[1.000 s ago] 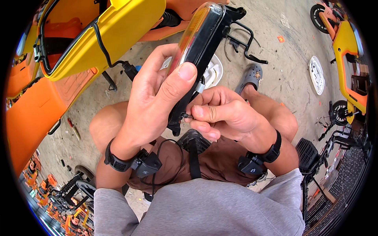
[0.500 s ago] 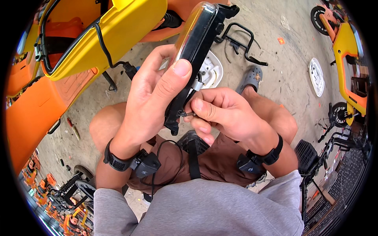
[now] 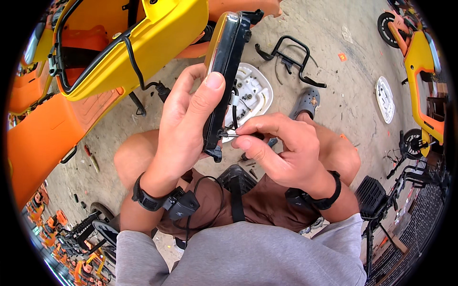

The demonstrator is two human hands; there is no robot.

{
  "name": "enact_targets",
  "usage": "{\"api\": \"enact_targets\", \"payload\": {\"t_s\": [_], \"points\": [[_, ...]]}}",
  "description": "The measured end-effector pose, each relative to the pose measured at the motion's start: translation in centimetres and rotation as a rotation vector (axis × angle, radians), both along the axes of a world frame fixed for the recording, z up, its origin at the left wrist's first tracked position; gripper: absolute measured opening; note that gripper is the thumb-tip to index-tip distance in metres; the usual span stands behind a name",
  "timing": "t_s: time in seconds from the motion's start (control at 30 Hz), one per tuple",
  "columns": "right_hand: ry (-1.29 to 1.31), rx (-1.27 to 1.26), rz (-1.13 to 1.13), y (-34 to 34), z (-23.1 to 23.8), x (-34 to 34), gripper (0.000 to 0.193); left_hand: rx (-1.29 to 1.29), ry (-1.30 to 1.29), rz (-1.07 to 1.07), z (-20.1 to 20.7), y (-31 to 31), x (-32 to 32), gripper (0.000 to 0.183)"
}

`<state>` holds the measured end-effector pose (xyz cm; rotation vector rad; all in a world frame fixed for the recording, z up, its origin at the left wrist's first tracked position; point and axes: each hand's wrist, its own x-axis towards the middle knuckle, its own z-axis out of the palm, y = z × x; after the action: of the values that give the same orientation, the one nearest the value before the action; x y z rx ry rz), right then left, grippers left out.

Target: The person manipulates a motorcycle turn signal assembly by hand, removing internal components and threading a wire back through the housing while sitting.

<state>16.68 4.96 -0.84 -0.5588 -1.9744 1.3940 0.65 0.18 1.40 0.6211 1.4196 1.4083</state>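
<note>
My left hand (image 3: pixel 191 112) is wrapped round a long vehicle lamp (image 3: pixel 231 62) with a black housing and a clear lens, held up at a tilt. A black cable (image 3: pixel 234 117) with a pale tag hangs along the housing's right side. My right hand (image 3: pixel 286 148) pinches a screwdriver (image 3: pixel 231 135), its thin shaft pointing left. The tip meets a small dark fitting at the housing's lower end. Fingers hide most of the dark handle. Below, on the floor, lies a white plastic cover (image 3: pixel 260 90) with small screws in it.
A yellow and orange vehicle body (image 3: pixel 109 62) stands close at the left. Ahead lie a black tubular bracket (image 3: pixel 298 47) and, farther right, another white cover (image 3: pixel 384 100). A red-handled tool (image 3: pixel 90 157) is on the floor at left. A yellow vehicle frame (image 3: pixel 417 71) stands far right.
The lamp has dropped slightly and turned more upright in my left hand. My right hand has shifted slightly right, its fingers more extended, and the screwdriver shaft now shows clearly.
</note>
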Motion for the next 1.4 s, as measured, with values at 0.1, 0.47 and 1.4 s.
{"api": "enact_targets", "payload": {"t_s": [0.1, 0.47, 1.4], "points": [[-0.009, 0.032, -0.028, -0.2, -0.4, -0.1, 0.012, -0.004, 0.016, -0.010, 0.0, -0.1, 0.0, 0.049], [-0.020, -0.143, -0.026, -0.5, -0.3, -0.3, 0.014, -0.048, 0.016, -0.020, -0.2, -0.1, -0.3, 0.047], [-0.071, 0.160, -0.029, 0.5, 0.2, -0.2, 0.006, 0.005, 0.048, -0.001, -1.2, 0.2, 0.3, 0.043]]}}
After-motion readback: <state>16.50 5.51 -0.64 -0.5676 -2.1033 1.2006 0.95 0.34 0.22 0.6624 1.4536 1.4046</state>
